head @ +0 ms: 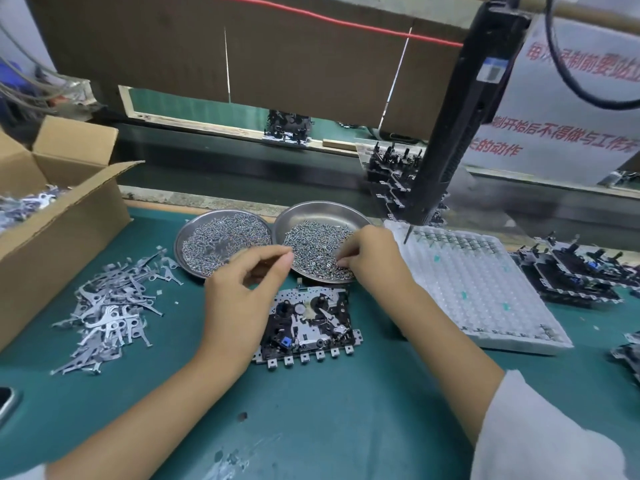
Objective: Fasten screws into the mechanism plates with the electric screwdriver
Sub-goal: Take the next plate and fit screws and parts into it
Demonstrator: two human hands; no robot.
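Our right hand (372, 258) pinches at screws (318, 244) in the right dish (322, 211); our left hand (242, 292) hovers beside it, fingers curled, seemingly empty, above the plate (308, 327).

A factory assembly bench. Marked by a conveyor belt (242, 161), pans of screws (221, 239), stacked mechanism plates (568, 275), a hanging electric screwdriver (460, 116).
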